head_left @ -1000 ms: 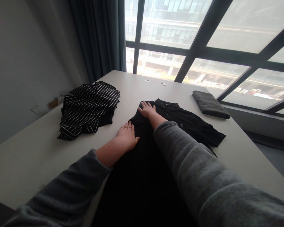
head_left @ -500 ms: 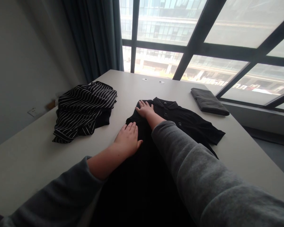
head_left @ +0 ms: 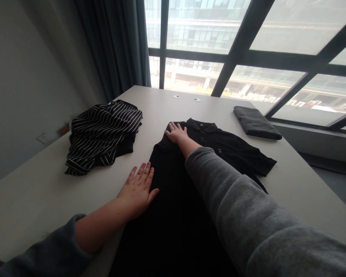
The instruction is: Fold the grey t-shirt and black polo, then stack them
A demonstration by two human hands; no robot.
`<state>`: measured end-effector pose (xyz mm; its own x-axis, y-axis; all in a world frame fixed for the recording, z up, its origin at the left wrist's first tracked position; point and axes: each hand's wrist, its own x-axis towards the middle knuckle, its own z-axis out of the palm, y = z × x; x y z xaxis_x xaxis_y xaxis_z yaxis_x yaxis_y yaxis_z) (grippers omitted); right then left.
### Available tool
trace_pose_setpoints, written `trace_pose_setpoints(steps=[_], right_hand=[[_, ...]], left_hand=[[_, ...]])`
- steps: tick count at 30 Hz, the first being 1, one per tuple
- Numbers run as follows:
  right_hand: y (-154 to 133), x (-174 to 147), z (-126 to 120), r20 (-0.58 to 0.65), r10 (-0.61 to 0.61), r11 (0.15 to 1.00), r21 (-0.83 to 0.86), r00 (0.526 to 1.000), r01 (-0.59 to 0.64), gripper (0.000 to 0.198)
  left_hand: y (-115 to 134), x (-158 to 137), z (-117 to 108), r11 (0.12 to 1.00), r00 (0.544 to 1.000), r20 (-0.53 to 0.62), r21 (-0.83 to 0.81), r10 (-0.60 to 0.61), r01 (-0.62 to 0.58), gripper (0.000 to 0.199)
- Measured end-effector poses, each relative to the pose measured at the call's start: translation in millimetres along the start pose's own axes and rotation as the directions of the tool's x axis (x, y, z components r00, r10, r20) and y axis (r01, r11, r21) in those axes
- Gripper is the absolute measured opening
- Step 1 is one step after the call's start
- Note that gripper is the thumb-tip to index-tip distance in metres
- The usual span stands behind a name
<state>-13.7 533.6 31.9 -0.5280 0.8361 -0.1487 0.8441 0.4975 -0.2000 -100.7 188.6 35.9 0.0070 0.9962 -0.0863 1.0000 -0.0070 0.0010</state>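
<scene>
A black polo shirt lies spread on the white table, collar toward the window, its right-hand sleeve stretched out to the side. My right hand rests flat on the shoulder left of the collar, fingers spread. Along the shirt's left edge, my left hand is open with its fingers apart, the thumb over the black cloth. The left sleeve seems folded inward, though dark fabric makes this hard to see. My right forearm hides part of the shirt's middle, and its lower end merges into darkness near me.
A black-and-white striped garment lies rumpled on the left of the white table. At the far right a folded dark grey cloth sits near the table edge. Behind are a window and a blue-grey curtain.
My left hand has slid down and left, from the shirt's upper part to its side edge near me. My right hand has stayed on the shoulder.
</scene>
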Motion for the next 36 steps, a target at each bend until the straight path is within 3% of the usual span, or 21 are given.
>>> trace_pose_setpoints(steps=[4,6,9,12,15,19,29,36], right_hand=[[0,-1,-1,-0.002,-0.003,1.0,0.017,1.0,0.003,0.075],[1,-1,-1,-0.005,0.001,1.0,0.027,1.0,-0.001,0.07],[3,1,-2,0.006,0.006,0.999,0.039,1.0,-0.006,0.069],[4,2,-3,0.017,0.005,0.999,0.038,1.0,-0.006,0.069],[4,3,-2,0.018,-0.002,1.0,0.005,1.0,0.002,0.069],[7,7,-4,0.035,-0.024,0.999,-0.047,0.999,0.026,0.07],[22,30,-13,0.017,0.017,1.0,-0.02,1.0,-0.017,0.077],[41,26,-6,-0.129,-0.117,0.993,-0.03,0.985,0.114,0.08]], left_hand=[[1,2,-23,0.998,0.998,-0.004,0.022,0.058,-0.058,0.069],[5,33,-43,0.997,0.997,-0.045,0.044,0.063,-0.061,0.063],[12,107,-63,0.997,0.977,-0.202,0.042,0.071,-0.064,0.058],[10,172,-59,0.999,0.986,-0.163,-0.041,-0.033,0.027,0.063],[0,199,-37,0.996,0.999,-0.028,-0.082,-0.037,0.035,0.072],[-10,193,-16,0.997,1.0,0.002,-0.083,-0.001,0.001,0.074],[-14,156,-13,0.997,0.999,-0.031,-0.073,0.025,-0.028,0.073],[-20,151,-4,0.998,0.999,-0.049,-0.054,-0.019,0.016,0.072]])
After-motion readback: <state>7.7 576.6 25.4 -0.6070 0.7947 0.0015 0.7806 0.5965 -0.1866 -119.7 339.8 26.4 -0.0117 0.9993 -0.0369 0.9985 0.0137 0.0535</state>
